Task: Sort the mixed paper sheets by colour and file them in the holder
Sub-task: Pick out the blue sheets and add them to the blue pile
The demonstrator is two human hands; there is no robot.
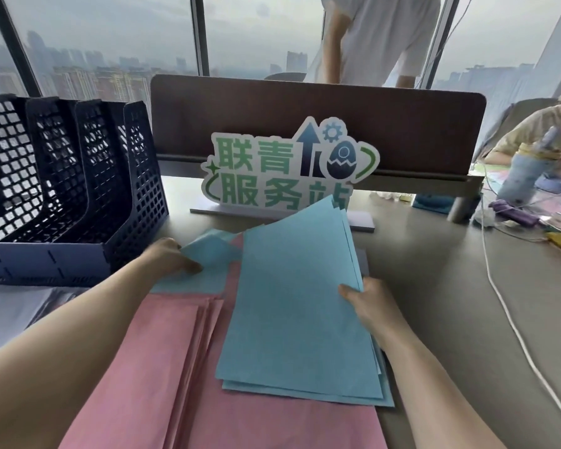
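**Desk layout, head view**

Dark blue perforated plastic file holder (68, 176) far left on grey desk (434, 286). Pink paper sheets (149, 367) near centre-left; blue paper stack (298, 319) overlaps them on the right. White cut-out sign with green characters (289, 166) behind the papers, brown divider panel (305, 108) behind that. White cable (512, 322) right.

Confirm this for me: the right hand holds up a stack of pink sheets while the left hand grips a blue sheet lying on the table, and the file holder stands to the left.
Not quite. The head view shows the stack held up by the right hand is blue, not pink; the pink sheets lie flat on the table. The rest stands: the left hand grips a blue sheet, and the file holder stands to the left.
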